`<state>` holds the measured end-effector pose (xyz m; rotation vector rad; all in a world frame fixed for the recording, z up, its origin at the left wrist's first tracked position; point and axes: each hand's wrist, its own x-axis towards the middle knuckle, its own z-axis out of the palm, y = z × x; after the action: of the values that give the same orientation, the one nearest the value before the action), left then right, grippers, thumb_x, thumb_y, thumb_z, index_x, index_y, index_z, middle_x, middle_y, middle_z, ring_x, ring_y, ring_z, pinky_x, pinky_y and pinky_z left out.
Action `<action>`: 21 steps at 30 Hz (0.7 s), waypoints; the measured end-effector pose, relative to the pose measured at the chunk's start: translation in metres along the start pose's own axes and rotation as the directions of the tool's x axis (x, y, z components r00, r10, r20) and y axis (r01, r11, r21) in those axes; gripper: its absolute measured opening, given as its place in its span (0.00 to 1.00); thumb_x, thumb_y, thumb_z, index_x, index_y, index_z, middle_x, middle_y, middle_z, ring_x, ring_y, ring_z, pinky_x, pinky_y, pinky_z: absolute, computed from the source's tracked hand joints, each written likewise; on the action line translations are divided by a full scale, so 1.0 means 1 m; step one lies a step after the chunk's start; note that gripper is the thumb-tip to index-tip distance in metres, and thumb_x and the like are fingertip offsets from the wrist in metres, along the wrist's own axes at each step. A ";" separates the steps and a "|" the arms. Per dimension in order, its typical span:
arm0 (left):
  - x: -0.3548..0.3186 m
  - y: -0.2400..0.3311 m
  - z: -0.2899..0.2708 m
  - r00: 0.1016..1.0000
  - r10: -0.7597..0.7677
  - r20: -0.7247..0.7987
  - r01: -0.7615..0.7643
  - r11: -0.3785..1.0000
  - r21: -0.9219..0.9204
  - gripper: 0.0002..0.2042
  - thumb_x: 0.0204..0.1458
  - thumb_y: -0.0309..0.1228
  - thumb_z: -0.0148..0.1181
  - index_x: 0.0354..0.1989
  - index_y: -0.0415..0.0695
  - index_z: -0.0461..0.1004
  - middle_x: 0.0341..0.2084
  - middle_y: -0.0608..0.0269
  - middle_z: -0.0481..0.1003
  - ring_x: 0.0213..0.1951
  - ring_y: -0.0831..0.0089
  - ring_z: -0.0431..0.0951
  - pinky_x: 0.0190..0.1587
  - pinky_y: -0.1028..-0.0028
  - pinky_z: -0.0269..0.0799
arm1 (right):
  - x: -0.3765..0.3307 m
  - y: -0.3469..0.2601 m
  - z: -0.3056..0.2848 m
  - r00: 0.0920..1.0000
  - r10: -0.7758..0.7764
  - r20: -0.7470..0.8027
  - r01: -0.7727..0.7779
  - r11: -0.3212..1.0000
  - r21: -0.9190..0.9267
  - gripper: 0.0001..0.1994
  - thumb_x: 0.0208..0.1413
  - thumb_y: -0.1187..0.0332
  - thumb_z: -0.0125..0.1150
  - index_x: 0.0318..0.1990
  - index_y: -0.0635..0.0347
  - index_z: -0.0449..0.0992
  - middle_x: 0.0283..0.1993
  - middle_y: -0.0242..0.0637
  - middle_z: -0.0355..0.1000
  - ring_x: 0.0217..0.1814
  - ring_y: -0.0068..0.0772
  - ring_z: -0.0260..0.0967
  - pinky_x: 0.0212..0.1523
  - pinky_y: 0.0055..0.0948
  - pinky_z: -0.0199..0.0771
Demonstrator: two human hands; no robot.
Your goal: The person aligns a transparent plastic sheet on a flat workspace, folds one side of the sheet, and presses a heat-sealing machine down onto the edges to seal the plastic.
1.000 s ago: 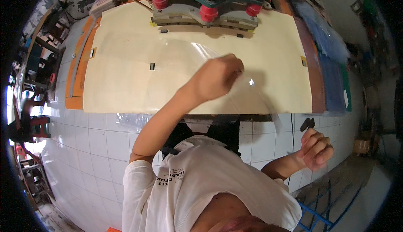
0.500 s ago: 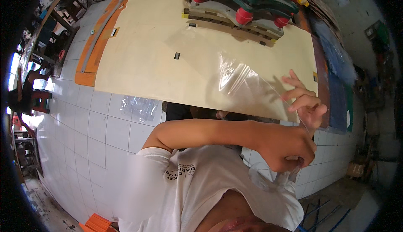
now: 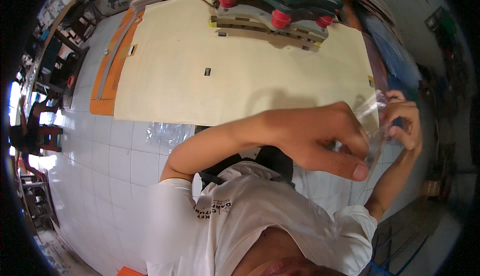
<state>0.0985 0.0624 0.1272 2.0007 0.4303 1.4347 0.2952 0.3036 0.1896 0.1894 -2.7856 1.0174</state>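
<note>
My left hand point(image 3: 325, 138) reaches across my body to the right, fingers curled and thumb stretched along clear plastic film. Beside it, just past the table's right front corner, my right hand point(image 3: 404, 121) has bent fingers on the same clear plastic film point(image 3: 376, 151). The film shines between the two hands, and a thin see-through part of it seems to hang down in front of my shirt. Its far edges are hard to make out. My left fingertips are partly hidden behind the hand.
A cream sheet with small dark marks covers the table point(image 3: 170, 76). A green and grey press point(image 3: 275, 13) with red knobs stands at the back. A metal ruler point(image 3: 112, 61) lies along the left edge. Blue plastic sheets point(image 3: 395, 51) lie at right; clear plastic point(image 3: 167, 136) lies below the front edge.
The film has been drawn off the tabletop to the right. My right hand has moved right, beyond the corner, while my left hand has risen and turned from a fist to curled fingers.
</note>
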 end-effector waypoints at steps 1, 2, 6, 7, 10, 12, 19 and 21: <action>0.000 0.008 -0.007 1.000 -0.014 -0.006 0.014 0.998 0.053 0.16 0.59 0.35 0.60 0.23 0.36 0.71 0.18 0.57 0.69 0.23 0.58 0.72 0.26 0.64 0.64 | -0.002 -0.006 -0.010 0.999 0.004 -0.037 -0.007 0.997 -0.077 0.21 0.45 0.48 0.70 0.21 0.58 0.74 0.21 0.35 0.73 0.26 0.38 0.73 0.60 0.48 0.59; -0.001 0.014 -0.011 1.000 -0.015 -0.004 0.016 0.999 0.050 0.16 0.59 0.35 0.60 0.23 0.36 0.71 0.18 0.57 0.69 0.23 0.58 0.72 0.26 0.64 0.64 | -0.004 -0.011 -0.020 0.997 0.007 -0.075 -0.018 0.988 -0.154 0.19 0.45 0.52 0.70 0.21 0.58 0.74 0.21 0.35 0.73 0.25 0.37 0.72 0.60 0.48 0.59; 0.007 0.029 -0.032 0.997 -0.025 -0.067 0.032 0.993 0.109 0.07 0.48 0.26 0.67 0.22 0.38 0.76 0.19 0.61 0.75 0.22 0.70 0.76 0.25 0.73 0.67 | -0.030 -0.031 -0.058 0.985 -0.014 -0.170 -0.027 0.972 -0.235 0.17 0.48 0.56 0.70 0.21 0.59 0.73 0.18 0.33 0.70 0.23 0.31 0.67 0.57 0.45 0.62; 0.006 0.035 -0.037 0.997 -0.020 -0.076 0.034 0.981 0.192 0.05 0.46 0.20 0.67 0.23 0.38 0.77 0.22 0.60 0.76 0.25 0.66 0.77 0.27 0.71 0.68 | -0.032 -0.035 -0.065 0.982 0.009 -0.188 -0.058 0.965 -0.257 0.17 0.49 0.57 0.70 0.22 0.59 0.73 0.17 0.32 0.68 0.22 0.29 0.65 0.55 0.43 0.63; -0.004 0.053 -0.055 0.999 -0.013 -0.046 0.029 0.933 0.360 0.10 0.42 0.13 0.68 0.33 0.39 0.80 0.36 0.58 0.80 0.38 0.67 0.81 0.32 0.73 0.73 | -0.018 -0.057 -0.056 0.975 -0.026 -0.220 -0.041 0.954 -0.297 0.15 0.52 0.61 0.69 0.23 0.61 0.73 0.18 0.30 0.67 0.22 0.25 0.61 0.44 0.32 0.67; -0.010 0.063 -0.062 0.961 -0.103 -0.258 0.206 0.886 0.416 0.21 0.43 0.13 0.68 0.48 0.41 0.78 0.51 0.58 0.76 0.48 0.71 0.78 0.34 0.73 0.74 | -0.019 -0.061 -0.047 0.954 0.061 -0.293 -0.141 0.955 -0.262 0.14 0.53 0.63 0.69 0.26 0.64 0.75 0.22 0.32 0.71 0.23 0.24 0.63 0.35 0.25 0.66; -0.050 0.082 -0.078 0.693 -0.508 -0.512 0.710 0.603 0.363 0.17 0.49 0.21 0.69 0.48 0.40 0.78 0.41 0.63 0.77 0.39 0.77 0.79 0.27 0.84 0.70 | -0.009 -0.042 -0.015 0.948 0.120 -0.295 -0.198 0.948 -0.250 0.07 0.52 0.72 0.68 0.29 0.67 0.78 0.25 0.32 0.73 0.26 0.20 0.66 0.29 0.22 0.63; -0.060 0.087 -0.083 0.531 -0.649 -0.545 0.840 0.489 0.237 0.10 0.52 0.23 0.68 0.43 0.38 0.79 0.32 0.65 0.79 0.32 0.79 0.79 0.27 0.83 0.71 | -0.006 -0.032 -0.007 0.936 0.171 -0.307 -0.245 0.943 -0.223 0.07 0.52 0.72 0.68 0.29 0.66 0.78 0.25 0.31 0.72 0.26 0.18 0.65 0.29 0.21 0.62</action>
<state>-0.0080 -0.0131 0.1582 1.4317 1.7836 1.1389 0.3074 0.2845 0.2137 -0.2747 -2.6719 0.6459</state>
